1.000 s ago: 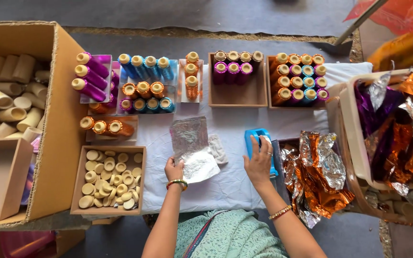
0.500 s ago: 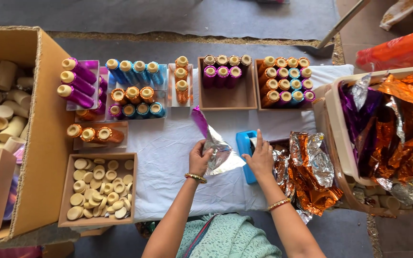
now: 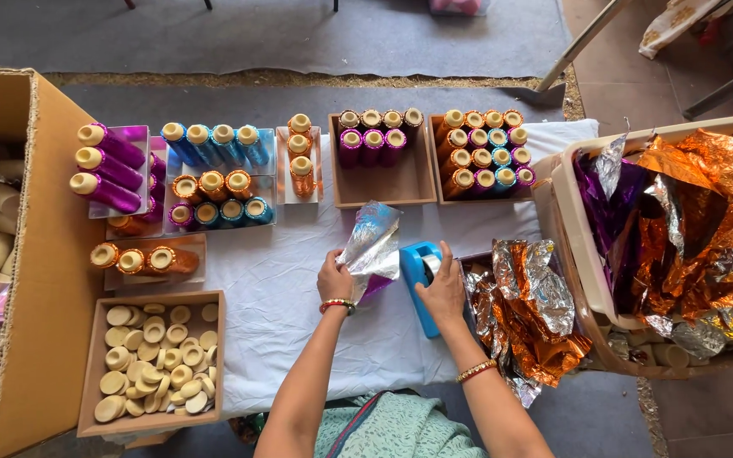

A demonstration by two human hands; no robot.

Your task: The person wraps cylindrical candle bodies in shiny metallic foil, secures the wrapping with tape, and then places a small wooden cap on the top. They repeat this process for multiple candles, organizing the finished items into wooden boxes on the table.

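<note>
My left hand (image 3: 333, 276) grips a silvery foil sheet with a purple underside (image 3: 372, 248), lifted off the white cloth (image 3: 273, 288) and wrapped around something I cannot make out. Just to its right, my right hand (image 3: 443, 288) rests on a blue tape dispenser (image 3: 418, 273) lying on the cloth; the fingers touch its top. A bangle sits on each wrist.
Trays of foil-wrapped cones stand along the back: purple (image 3: 110, 168), blue (image 3: 214, 144), orange (image 3: 300, 157), mixed (image 3: 481, 153). A box of pale round discs (image 3: 150, 360) sits front left. A large carton (image 3: 31, 254) is at left. Crumpled orange foil (image 3: 528, 309) and a foil-filled bin (image 3: 680, 220) lie right.
My left hand has lifted the foil sheet off the cloth and moved it right, toward the tape dispenser. My right hand stays on the dispenser. The camera has shifted closer.
</note>
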